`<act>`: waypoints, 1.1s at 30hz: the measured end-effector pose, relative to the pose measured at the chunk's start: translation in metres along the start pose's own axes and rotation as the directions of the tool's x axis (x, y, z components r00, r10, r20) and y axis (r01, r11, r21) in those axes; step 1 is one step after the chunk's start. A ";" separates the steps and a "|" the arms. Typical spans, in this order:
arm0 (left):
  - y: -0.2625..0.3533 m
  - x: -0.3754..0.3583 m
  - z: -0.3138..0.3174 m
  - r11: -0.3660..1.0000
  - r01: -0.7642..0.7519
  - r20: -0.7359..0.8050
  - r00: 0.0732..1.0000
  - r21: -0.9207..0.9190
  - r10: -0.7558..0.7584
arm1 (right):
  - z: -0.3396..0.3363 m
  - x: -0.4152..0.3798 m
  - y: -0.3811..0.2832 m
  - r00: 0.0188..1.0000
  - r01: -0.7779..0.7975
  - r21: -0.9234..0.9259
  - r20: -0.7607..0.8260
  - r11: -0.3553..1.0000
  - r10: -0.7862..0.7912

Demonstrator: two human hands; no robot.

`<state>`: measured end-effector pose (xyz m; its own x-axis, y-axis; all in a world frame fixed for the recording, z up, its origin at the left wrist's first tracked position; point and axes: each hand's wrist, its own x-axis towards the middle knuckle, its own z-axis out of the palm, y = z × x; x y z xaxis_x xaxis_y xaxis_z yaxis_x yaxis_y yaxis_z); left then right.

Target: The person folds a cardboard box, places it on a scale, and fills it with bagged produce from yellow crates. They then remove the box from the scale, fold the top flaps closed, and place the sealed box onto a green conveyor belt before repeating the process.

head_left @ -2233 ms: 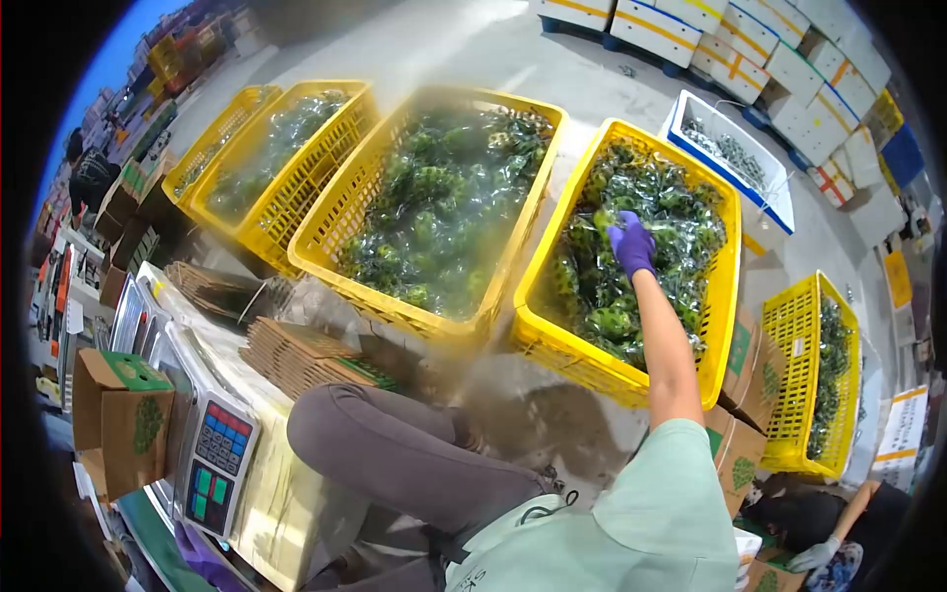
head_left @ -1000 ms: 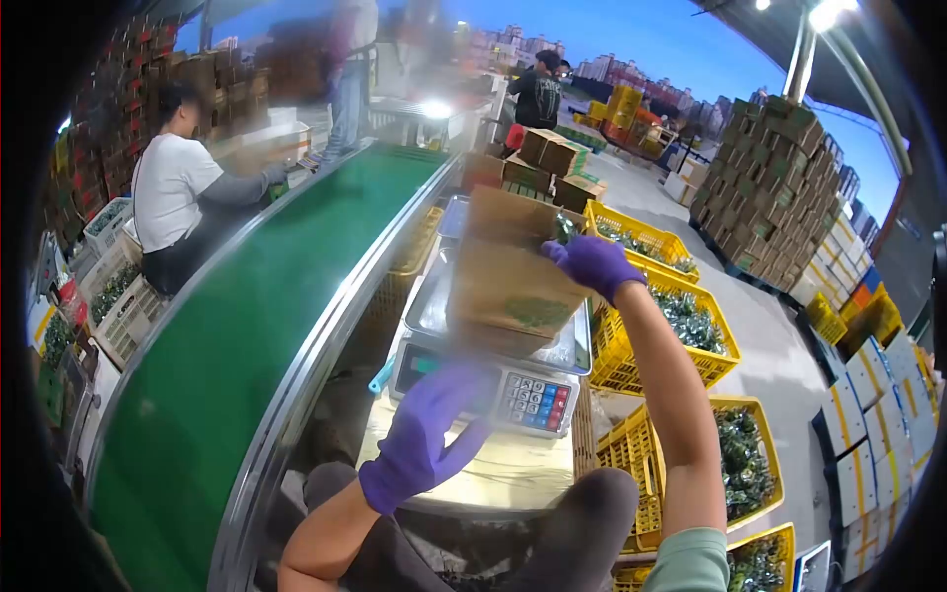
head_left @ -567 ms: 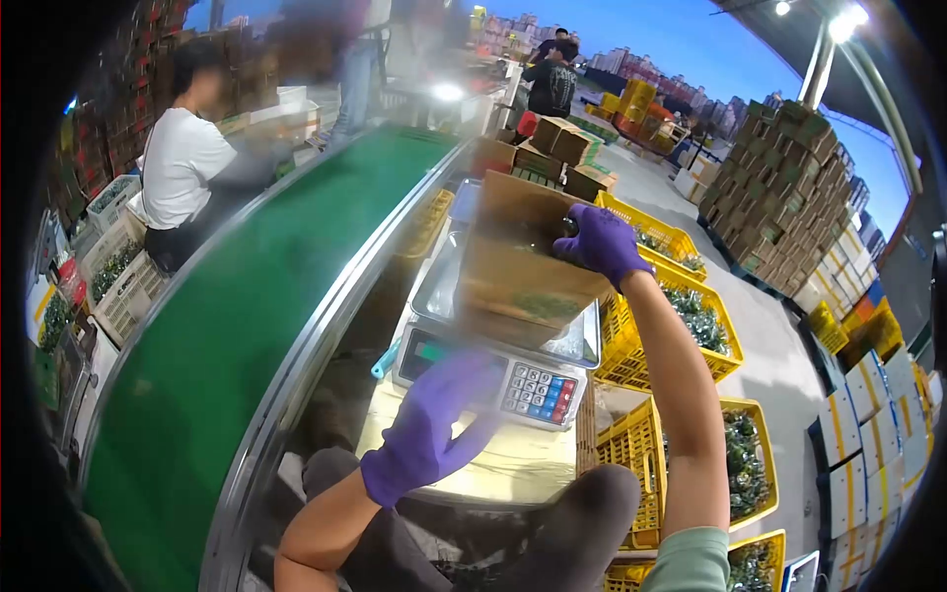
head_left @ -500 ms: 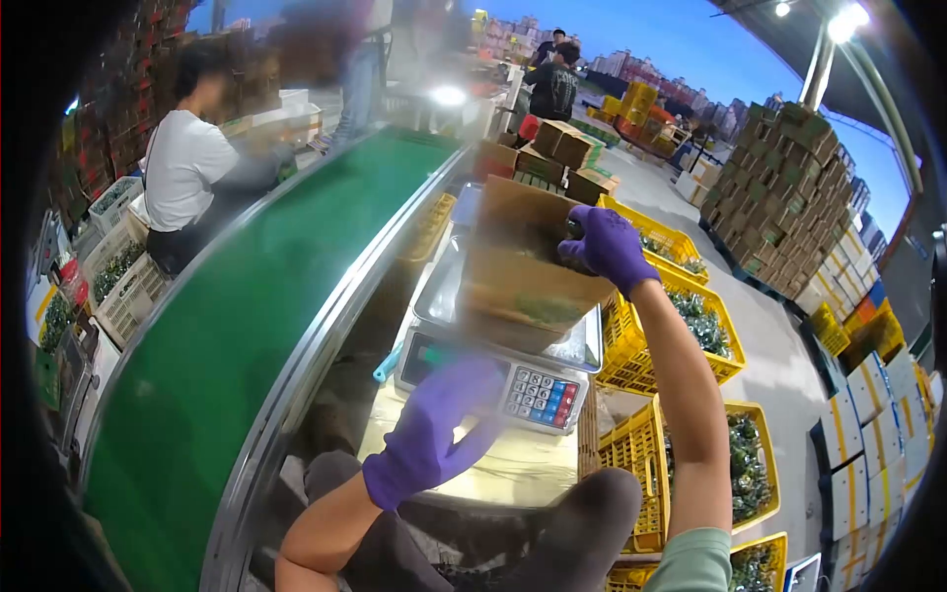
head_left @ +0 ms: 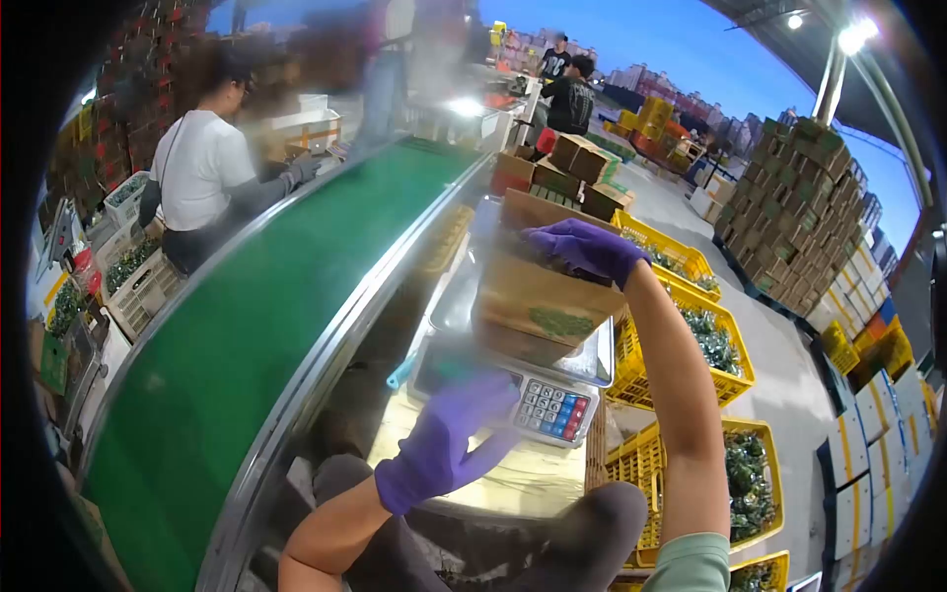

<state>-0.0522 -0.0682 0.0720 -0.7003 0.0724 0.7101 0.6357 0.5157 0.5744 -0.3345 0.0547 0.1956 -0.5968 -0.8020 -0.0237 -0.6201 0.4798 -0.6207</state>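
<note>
A cardboard box (head_left: pixel 538 316), open at the top with a green print on its front, stands on the metal pan of a weighing scale (head_left: pixel 557 409). My right hand (head_left: pixel 589 249), in a purple glove, reaches over the box's rim, its fingertips hidden inside; I cannot tell whether they hold anything. Lower down, my left hand (head_left: pixel 449 439), in a matching glove, hovers before the scale's display and keypad, thumb spread from blurred, stretched fingers. Nothing shows in that hand. A light blue stick-like thing (head_left: pixel 402 369) lies at the scale's left side.
A green conveyor belt (head_left: pixel 237 316) runs along my left, with a metal edge. Yellow crates (head_left: pixel 735 340) of small dark green wrapped items line my right. Beyond the belt sits a person in white (head_left: pixel 202 178). Stacked cartons (head_left: pixel 789 212) stand at the back right.
My right hand has moved left and lower over the box, its fingers now reaching inside. My left hand stays before the scale. The person across the belt has turned and extended a gloved hand.
</note>
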 end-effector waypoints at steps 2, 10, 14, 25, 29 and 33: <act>0.000 0.002 0.003 1.000 -0.014 -0.016 1.000 -0.025 0.013 | 0.011 0.003 0.009 0.995 0.090 -0.056 -0.031 0.994 -0.091; -0.012 0.001 0.013 0.993 0.065 0.034 0.997 0.101 -0.068 | 0.026 0.023 0.023 0.995 0.062 -0.260 -0.058 0.964 -0.080; -0.021 0.000 0.005 0.992 0.124 -0.049 0.991 0.034 -0.122 | 0.022 -0.001 0.020 0.949 0.274 -0.073 -0.142 0.959 -0.282; -0.015 0.005 -0.012 0.980 0.185 -0.168 0.966 -0.074 -0.195 | -0.022 -0.038 0.016 0.812 0.166 -0.303 -0.497 0.938 -0.305; -0.017 0.006 -0.013 0.981 0.183 -0.169 0.967 -0.070 -0.192 | -0.021 -0.034 0.034 0.833 0.118 -0.272 -0.497 0.955 -0.244; -0.024 0.004 -0.012 0.989 0.148 -0.198 0.969 -0.005 -0.146 | -0.017 -0.033 0.033 0.852 0.076 -0.276 -0.481 0.958 -0.206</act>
<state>-0.0665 -0.0910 0.0661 -0.7073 -0.1747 0.6850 0.5264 0.5168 0.6752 -0.3436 0.1033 0.1888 -0.6257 -0.6110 0.4850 -0.7800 0.4973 -0.3799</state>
